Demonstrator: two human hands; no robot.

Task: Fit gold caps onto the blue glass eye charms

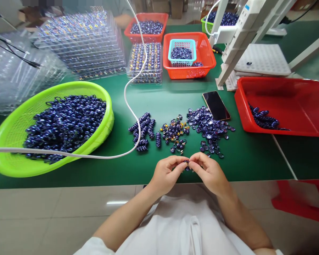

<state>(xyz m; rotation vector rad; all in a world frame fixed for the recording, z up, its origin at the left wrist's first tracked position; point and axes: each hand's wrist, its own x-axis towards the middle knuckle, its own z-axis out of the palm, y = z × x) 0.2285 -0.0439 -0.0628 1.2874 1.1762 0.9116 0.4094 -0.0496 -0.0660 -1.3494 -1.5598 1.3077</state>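
Close to the table's front edge, my left hand (pixel 167 172) and my right hand (pixel 208 172) meet fingertip to fingertip. Both pinch a small dark shiny piece (pixel 186 163), mostly covered by the fingers. Just beyond them lies a pile of small dark pieces with gold-coloured parts (pixel 175 129). To its right spreads a heap of dark round caps (pixel 206 124), which reaches up to a black phone (pixel 216 105). On the left are several dark ribbed stacks (pixel 143 131) of glossy rings.
A green basket (pixel 110 117) of dark looped pieces stands at left, with a white cable (pixel 126 95) crossing over it. Right is a red tray (pixel 289 106). Stacked clear trays (pixel 82 46), red baskets (pixel 172 72) and a white post (pixel 235 42) stand at the back.
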